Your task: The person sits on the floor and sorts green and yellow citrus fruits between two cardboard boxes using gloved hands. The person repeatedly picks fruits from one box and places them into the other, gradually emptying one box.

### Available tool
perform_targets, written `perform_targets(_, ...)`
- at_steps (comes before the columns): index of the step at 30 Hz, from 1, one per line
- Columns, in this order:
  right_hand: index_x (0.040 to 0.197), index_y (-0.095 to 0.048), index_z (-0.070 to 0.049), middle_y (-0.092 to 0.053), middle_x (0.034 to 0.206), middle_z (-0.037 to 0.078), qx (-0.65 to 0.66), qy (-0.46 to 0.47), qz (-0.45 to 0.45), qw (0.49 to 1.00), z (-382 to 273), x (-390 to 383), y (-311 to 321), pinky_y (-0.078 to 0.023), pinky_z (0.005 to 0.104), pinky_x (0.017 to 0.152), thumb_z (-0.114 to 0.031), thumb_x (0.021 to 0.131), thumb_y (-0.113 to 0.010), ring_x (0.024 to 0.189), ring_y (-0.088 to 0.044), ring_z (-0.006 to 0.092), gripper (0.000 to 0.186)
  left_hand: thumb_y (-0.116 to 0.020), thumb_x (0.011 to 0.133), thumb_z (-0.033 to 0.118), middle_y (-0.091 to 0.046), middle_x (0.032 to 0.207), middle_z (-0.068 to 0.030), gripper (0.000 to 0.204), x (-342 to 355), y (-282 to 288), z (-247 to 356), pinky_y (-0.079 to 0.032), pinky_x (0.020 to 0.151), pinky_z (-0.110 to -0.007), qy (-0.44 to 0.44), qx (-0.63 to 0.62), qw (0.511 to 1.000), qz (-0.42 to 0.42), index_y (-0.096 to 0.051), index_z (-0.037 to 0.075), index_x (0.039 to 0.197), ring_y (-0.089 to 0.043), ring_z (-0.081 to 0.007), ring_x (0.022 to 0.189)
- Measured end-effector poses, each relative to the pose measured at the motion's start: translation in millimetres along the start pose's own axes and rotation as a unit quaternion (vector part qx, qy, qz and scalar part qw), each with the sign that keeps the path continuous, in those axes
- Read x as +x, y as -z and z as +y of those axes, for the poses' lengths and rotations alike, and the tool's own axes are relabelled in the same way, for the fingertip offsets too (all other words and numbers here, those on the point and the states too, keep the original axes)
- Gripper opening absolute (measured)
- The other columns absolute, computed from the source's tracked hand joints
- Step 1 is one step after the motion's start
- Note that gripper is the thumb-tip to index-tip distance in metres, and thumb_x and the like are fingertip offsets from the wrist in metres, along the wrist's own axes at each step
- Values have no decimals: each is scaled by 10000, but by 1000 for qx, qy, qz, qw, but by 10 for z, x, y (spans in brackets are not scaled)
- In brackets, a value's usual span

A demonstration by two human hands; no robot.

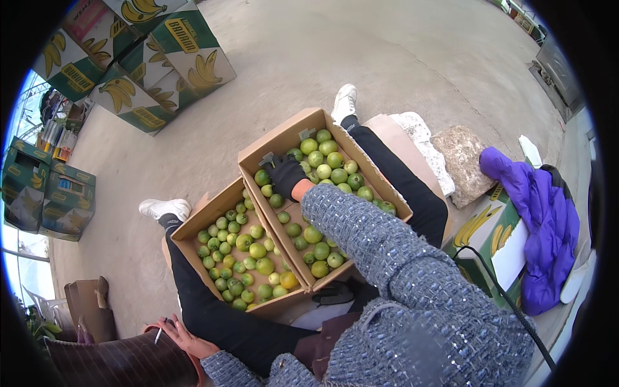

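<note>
Two open cardboard boxes stand side by side between the legs, holding many small green tomatoes. My right hand (284, 176), in a dark glove, reaches into the right box (394, 197), near its left wall. Its fingers are bent downward among the tomatoes (266, 190); what they close on is hidden. In the left box (213, 209), tomatoes (244, 242) cover much of the bottom, one more yellow. My bare left hand (188, 338) lies at the rim of a brown striped container (122, 361). A thin white stick (158, 335), perhaps a cigarette, shows at its fingertips.
Banana cartons (164, 64) are stacked at the far left, with more cartons (68, 200) below. On the right are a rough stone (460, 164), a white block (419, 138) and a carton under a purple jacket (538, 226). A black cable (509, 300) curves past my right arm.
</note>
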State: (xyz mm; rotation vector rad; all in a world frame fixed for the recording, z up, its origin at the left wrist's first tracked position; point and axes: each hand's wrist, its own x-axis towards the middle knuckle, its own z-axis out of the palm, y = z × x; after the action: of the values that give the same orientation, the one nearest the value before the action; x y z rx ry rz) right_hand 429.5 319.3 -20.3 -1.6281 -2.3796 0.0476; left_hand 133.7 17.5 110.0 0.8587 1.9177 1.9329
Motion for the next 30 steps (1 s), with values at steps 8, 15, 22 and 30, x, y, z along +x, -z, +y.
perform_targets(8,1183,-515,-102,-502,1146,197,52,-84,-155,983,93,184,268,-472,446,841,-365,645,-732,1018,-558,362,637,-438,940,110,-292,1458,-126,507,5,-61,32,-249,1096,-350,-2,-1,1000,-4,-293,20,1418,-387,-244,1287)
perform_targets(15,1206,-449,-65,-569,1043,206,55,-78,-52,994,-1,105,91,-487,440,806,-330,677,-723,958,-582,365,652,-437,938,130,-301,1450,-130,525,-4,-37,36,-225,1108,-353,4,11,1000,1,-274,26,1427,-366,-254,1305)
perform_targets(22,1117,-572,-66,-619,1021,169,413,-109,96,899,-130,-77,452,-480,413,829,-387,670,-751,955,-597,318,579,-385,939,76,-274,1462,-144,515,-22,-51,48,-257,1086,-366,11,-12,1000,5,-249,8,1431,-363,-285,1300)
perform_targets(30,800,-709,-57,-656,728,121,20,338,-308,889,-1420,-831,1053,-510,437,591,-231,548,-735,709,-643,307,307,-395,943,86,-273,1461,-136,524,-47,-41,88,-253,1082,-360,19,-36,999,15,-235,10,1436,-371,-269,1295)
